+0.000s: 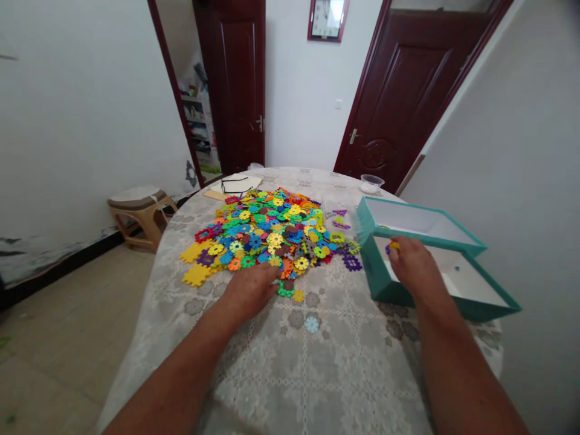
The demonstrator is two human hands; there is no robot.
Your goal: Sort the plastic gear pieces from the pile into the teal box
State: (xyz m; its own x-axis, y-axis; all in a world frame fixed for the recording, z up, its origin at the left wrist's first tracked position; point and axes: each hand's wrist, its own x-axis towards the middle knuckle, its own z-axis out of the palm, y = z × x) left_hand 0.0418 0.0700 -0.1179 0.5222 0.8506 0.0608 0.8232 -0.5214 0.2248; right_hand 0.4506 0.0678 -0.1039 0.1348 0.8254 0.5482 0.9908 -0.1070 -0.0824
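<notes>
A heap of colourful plastic snowflake building pieces [267, 226] covers the middle of the table. My left hand [254, 289] touches the near edge of the heap, its fingers bent among orange, yellow and green pieces; whether it grips one is hidden. Over the near teal box [383, 287] with a white inside, my right hand [412, 263] is closed on a yellow piece [395, 246]. Something purple shows beside that piece. A pale blue snowflake piece [312, 324] lies alone nearer to me. Purple square pieces [352, 262] sit between the heap and the box.
A second teal box part [421, 219] stands behind the near one. Eyeglasses [235, 184] rest on paper at the far left, and a clear plastic bowl [371, 182] is at the far right. The table has a patterned cloth [272, 374]. A stool [138, 217] stands left.
</notes>
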